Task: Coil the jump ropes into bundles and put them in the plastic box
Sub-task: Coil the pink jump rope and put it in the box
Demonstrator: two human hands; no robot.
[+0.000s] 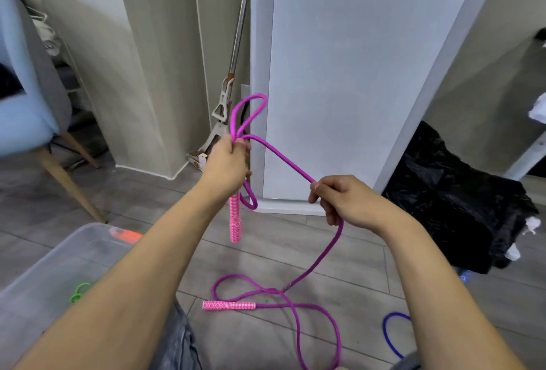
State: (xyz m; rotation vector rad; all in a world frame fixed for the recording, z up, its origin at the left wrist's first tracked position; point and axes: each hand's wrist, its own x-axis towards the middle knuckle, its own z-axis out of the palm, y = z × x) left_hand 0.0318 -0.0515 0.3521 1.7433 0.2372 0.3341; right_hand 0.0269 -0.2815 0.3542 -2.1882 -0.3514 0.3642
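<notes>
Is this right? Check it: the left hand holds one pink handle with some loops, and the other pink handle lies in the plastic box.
Wrong in one respect. In the head view the left hand does hold one pink handle with loops, but the other handle lies on the floor, beside the box.

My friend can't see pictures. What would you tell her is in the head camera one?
A person's left hand grips loops of a purple jump rope and one pink handle, while the right hand pinches the rope further along. The rest trails on the floor beside the other pink handle, near a clear plastic box.
</notes>
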